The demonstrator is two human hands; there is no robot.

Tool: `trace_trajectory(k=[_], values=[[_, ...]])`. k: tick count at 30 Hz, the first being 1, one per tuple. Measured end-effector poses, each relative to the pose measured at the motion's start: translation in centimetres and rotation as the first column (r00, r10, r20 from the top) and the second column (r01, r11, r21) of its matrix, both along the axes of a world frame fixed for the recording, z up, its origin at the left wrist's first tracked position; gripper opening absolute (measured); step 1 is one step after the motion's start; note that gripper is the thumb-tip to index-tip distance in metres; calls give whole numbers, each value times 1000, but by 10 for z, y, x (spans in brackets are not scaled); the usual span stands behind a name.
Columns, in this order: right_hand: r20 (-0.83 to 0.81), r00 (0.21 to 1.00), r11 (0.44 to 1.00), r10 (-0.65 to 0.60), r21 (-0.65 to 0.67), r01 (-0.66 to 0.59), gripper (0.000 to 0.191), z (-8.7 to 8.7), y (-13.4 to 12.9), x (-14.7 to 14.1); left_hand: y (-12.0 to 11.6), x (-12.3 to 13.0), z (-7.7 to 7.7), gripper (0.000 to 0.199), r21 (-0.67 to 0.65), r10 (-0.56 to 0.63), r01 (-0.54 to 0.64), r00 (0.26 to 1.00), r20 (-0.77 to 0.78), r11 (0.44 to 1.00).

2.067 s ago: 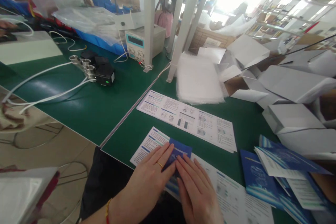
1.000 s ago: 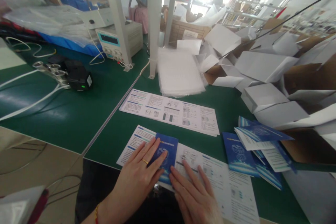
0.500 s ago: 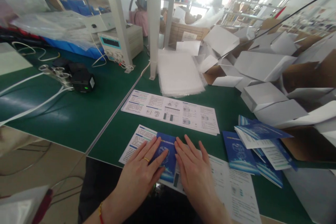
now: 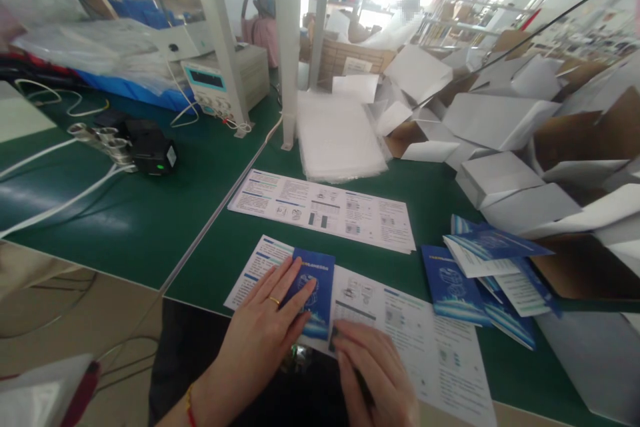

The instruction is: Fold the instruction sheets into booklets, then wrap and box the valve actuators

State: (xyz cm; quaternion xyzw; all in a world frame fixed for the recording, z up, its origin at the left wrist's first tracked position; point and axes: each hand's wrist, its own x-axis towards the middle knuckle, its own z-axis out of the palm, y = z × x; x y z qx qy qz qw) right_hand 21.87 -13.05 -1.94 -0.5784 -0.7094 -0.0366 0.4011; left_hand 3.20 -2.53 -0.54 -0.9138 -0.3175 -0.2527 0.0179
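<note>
A long printed leaflet (image 4: 400, 320) lies at the near edge of the table, with its blue-covered panel (image 4: 320, 280) folded over on top of the white pages. My left hand (image 4: 270, 310) rests flat on that blue panel, fingers stretched out, a ring on one finger. To the right, my right hand (image 4: 375, 370) is curled at the leaflet's near edge, its fingertips together beside the blue panel. Part of that edge is hidden under the right hand. Behind them lies a flat stack of unfolded leaflets (image 4: 325, 210).
Several folded blue leaflets (image 4: 453, 287) lie in a loose pile at the right. White cardboard boxes (image 4: 500, 180) are heaped behind it. Clear plastic bags (image 4: 340, 137) lie near the metal post (image 4: 289, 47). At the left are a black device with cables (image 4: 153, 147) and a bench instrument (image 4: 210, 83).
My right hand has left its flat place beside the blue panel and moved down to the leaflet's near edge, its fingers curling. The left hand remains flat on the panel.
</note>
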Motion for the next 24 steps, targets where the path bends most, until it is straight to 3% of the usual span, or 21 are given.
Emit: trace_trajectory(k=[4, 8, 11, 15, 18, 20, 24], values=[[31, 980, 965, -196, -169, 198, 42, 13, 16, -16, -6, 2, -7, 42, 11, 123, -123, 992, 4, 992], [-16, 974, 950, -226, -226, 217, 51, 19, 35, -33, -10, 1, -11, 50, -6, 154, -154, 987, 35, 988], [-187, 947, 938, -260, -283, 201, 61, 17, 44, -43, -11, -2, -10, 52, -38, 130, -128, 990, 49, 991], [-586, 765, 946, -267, -311, 92, 62, 15, 51, -43, -12, -7, -4, 63, -104, 71, -64, 995, 72, 993], [-710, 658, 960, -251, -271, 74, 51, 19, 51, -25, -12, -11, -2, 74, -147, 61, -48, 994, 86, 988], [-675, 674, 952, -299, -259, 163, 47, 23, 49, -7, -10, -12, -4, 73, -136, 45, -36, 997, 67, 990], [-397, 842, 923, -366, -271, 274, 41, 30, 40, 15, -7, -12, -6, 75, -95, -49, 53, 998, 37, 994]])
